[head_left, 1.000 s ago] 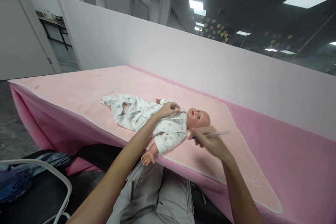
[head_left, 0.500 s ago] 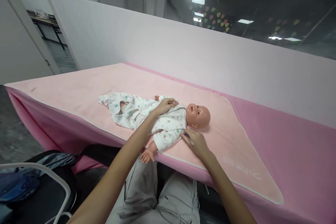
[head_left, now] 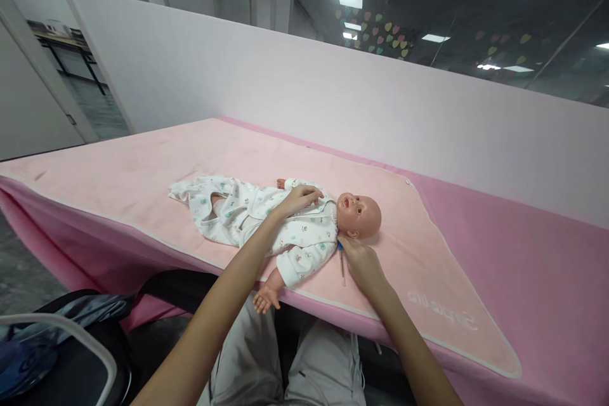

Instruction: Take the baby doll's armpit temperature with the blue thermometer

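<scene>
A baby doll [head_left: 304, 228] in a white printed outfit lies on its back, its bald head [head_left: 359, 214] to the right. My left hand [head_left: 301, 198] rests over the doll's chest, fingers stretched out and slightly bent on the cloth. Beside the doll's neck and near shoulder is my right hand [head_left: 362, 261], its fingers closed near the collar. A slim, clear stick with a blue end [head_left: 341, 264], like a glass thermometer, points down from these fingertips towards the table edge. The fingertips are partly hidden against the collar.
A light pink mat [head_left: 143, 165] covers the table over a darker pink cloth [head_left: 537, 247]. Behind it stands a white partition [head_left: 333, 89] with glass above. At lower left is a black chair [head_left: 80, 355] with blue cloth items on it and a pale curved tube [head_left: 95, 342].
My right hand has turned, and the slim stick now shows below its fingertips; before, only a blue part showed. My left hand stays on the chest. The view has shifted slightly.
</scene>
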`<state>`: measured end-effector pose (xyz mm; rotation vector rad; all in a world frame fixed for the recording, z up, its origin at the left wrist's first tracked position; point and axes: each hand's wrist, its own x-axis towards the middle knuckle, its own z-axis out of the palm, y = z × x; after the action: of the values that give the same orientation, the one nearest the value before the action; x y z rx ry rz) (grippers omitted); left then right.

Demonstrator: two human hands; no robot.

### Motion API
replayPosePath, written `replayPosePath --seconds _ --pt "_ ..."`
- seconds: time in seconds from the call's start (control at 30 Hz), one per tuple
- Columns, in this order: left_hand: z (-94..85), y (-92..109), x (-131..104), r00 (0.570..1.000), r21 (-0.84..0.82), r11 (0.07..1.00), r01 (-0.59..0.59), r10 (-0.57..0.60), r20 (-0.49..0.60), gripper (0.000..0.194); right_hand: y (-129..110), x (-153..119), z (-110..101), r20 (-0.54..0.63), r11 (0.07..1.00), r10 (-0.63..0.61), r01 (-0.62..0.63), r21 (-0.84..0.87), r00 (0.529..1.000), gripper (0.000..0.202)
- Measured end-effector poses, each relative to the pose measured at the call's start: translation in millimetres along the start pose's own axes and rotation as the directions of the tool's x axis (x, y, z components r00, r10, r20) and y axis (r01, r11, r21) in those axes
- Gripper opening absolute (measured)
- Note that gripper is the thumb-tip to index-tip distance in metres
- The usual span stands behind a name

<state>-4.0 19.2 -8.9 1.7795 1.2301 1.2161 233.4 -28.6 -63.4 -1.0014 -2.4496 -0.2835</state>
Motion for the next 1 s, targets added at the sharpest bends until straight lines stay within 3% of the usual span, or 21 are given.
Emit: replayPosePath --seconds 0.17,0.43,0.8,1.0 --pt "-0.5 7.9 -3.3 0.994 0.033 0.999 -0.03 0.026 0.103 0.029 -18.4 27.3 -14.8 -0.147 0.987 0.08 -0.057 0.153 0.986 0.037" --pt "-2.7 19.8 -9.6 0.983 0.033 0.999 -0.04 0.034 0.183 0.019 -34.5 89.4 -13.5 -0.108 0.869 0.25 -0.174 0.463 0.962 0.021" --pt "-2.4 11.5 -8.0 0.99 -0.198 0.979 0.052 -0.023 0.143 0.019 -49.5 83.2 9.4 -0.241 0.753 0.402 -0.169 0.636 0.883 0.023" --pt "-5.2 11.2 -10.3 0.979 -0.296 0.942 0.159 -0.11 0.174 0.018 -49.2 83.0 16.3 -0.258 0.747 0.449 -0.201 0.633 0.856 0.021"
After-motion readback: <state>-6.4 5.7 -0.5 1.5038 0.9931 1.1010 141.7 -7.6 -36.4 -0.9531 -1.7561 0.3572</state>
